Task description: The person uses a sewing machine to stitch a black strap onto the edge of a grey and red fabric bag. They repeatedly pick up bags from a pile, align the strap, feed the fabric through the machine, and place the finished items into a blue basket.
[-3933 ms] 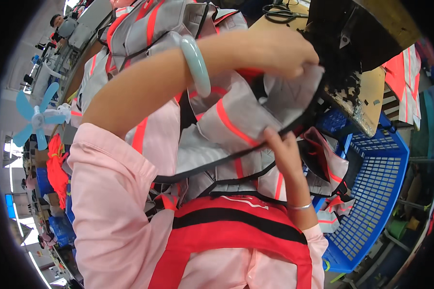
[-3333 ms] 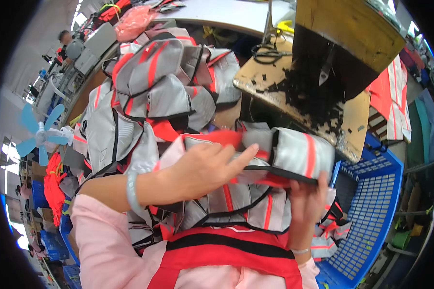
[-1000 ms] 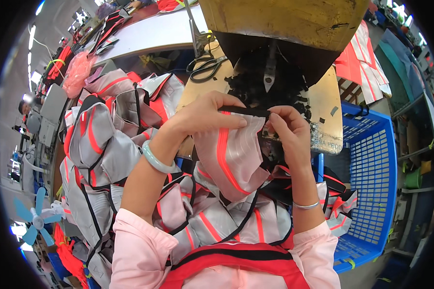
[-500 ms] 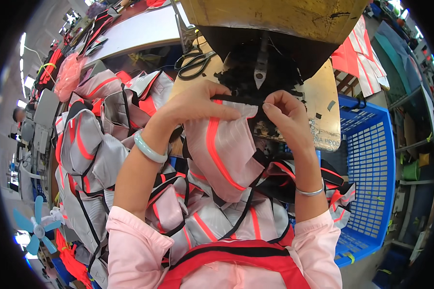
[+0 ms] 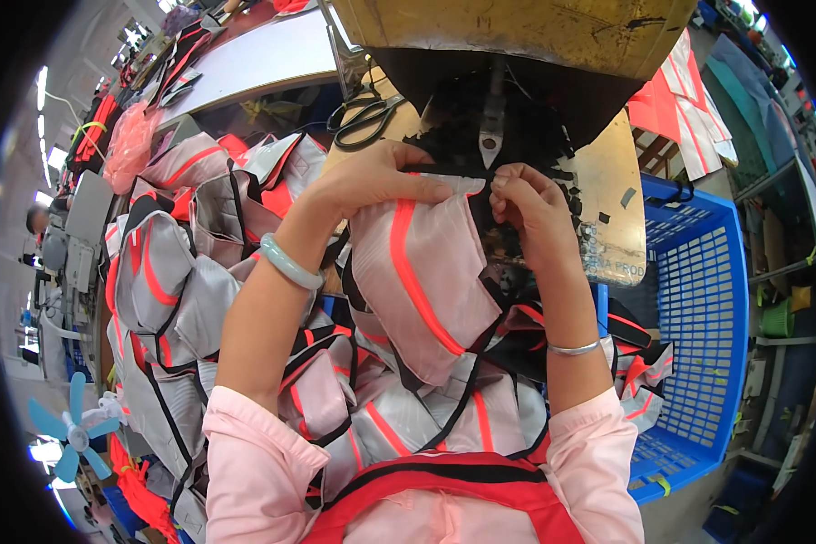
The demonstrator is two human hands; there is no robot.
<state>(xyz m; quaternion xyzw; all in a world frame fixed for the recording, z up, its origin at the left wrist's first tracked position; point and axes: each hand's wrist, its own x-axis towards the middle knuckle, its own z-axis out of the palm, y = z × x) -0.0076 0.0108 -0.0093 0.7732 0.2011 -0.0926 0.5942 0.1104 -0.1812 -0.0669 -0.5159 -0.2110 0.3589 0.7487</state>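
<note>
A light grey-pink fabric piece with an orange-red stripe and black edging hangs between my hands. My left hand grips its upper left edge, thumb on top of the cloth. At its upper right corner, my right hand pinches the end of the black binding strip. Both hands are just below a pointed metal tip with a hole, which sticks out under a worn yellow machine housing. Whether the binding touches that tip I cannot tell.
Striped grey fabric pieces joined by black binding heap up at the left and beneath my hands. Black scissors lie on the wooden tabletop, among dark scraps. A blue plastic basket stands right, and a small blue fan far left.
Both hands and the fabric have moved slightly up, toward the pointed metal tip. My right hand's fingers have curled in more closely at the binding's end.
</note>
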